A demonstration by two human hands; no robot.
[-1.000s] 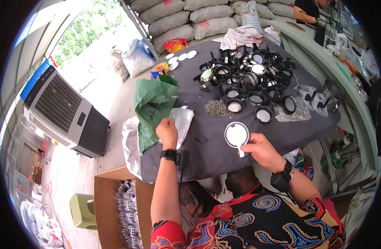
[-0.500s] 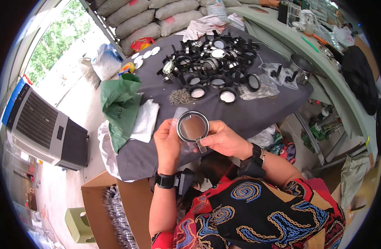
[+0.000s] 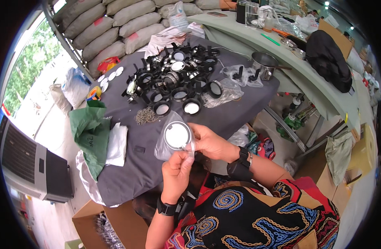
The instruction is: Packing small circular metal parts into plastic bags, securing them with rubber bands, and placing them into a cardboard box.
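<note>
A round metal-rimmed piece (image 3: 177, 135) with a pale, shiny face and a dark ring sits inside a clear plastic bag (image 3: 162, 148), held up over the near part of the table. My right hand (image 3: 212, 143) grips the piece's right edge through the bag. Below it, my left hand (image 3: 176, 171) is closed in a pinch on the bag's gathered end. The small tab seen on the piece earlier is mostly hidden by my fingers. Beyond my hands lies a heap of similar black rings with handles (image 3: 172, 79), some with white faces.
Small metal chain-like parts (image 3: 146, 116) and flat clear bags (image 3: 223, 94) lie before the heap. White discs (image 3: 112, 76) rest at the table's far left. A green bag (image 3: 90, 130) hangs over the left edge. A steel pot (image 3: 263, 64) stands right. An open carton (image 3: 128, 224) is lower left.
The round piece has gone into the clear bag and its face now looks white. My left hand has moved from its left side to below it. The whole view has shifted.
</note>
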